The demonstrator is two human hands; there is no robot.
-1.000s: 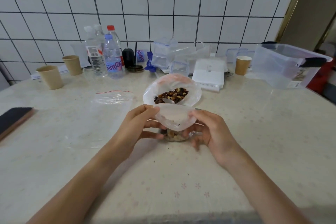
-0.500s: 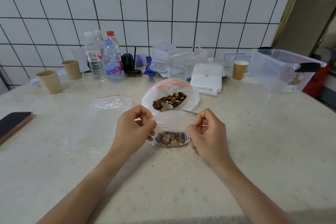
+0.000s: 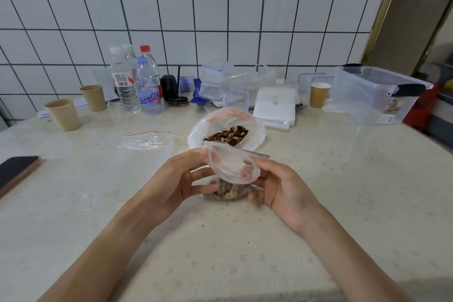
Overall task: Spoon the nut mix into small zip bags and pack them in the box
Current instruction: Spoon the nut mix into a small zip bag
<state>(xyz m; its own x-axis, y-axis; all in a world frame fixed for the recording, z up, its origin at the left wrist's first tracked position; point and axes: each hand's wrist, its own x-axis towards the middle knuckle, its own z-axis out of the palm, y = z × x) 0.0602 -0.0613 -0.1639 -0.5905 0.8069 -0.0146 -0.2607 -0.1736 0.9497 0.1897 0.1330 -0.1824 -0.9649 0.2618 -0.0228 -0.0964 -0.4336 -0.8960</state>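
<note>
A small clear zip bag [image 3: 231,169] stands on the table with nuts in its bottom and its mouth spread wide. My left hand [image 3: 176,181] pinches the bag's left rim and my right hand [image 3: 279,189] holds its right side. Just behind it sits the large plastic bag of nut mix [image 3: 226,135], open, with a metal spoon [image 3: 255,154] resting in it, handle pointing right. The clear plastic box [image 3: 377,95] stands at the far right by the wall. A stack of empty zip bags [image 3: 147,141] lies to the left.
Paper cups [image 3: 64,114] and water bottles [image 3: 147,88] stand along the tiled wall, with small clear containers [image 3: 215,81] and a white box [image 3: 274,108]. Another paper cup [image 3: 318,94] is near the clear box. A phone [image 3: 17,171] lies at the left edge.
Half a second ago both hands pinched the bag's top nearly shut; now the mouth is spread wide again, as it was a second ago. The view has tilted slightly.
</note>
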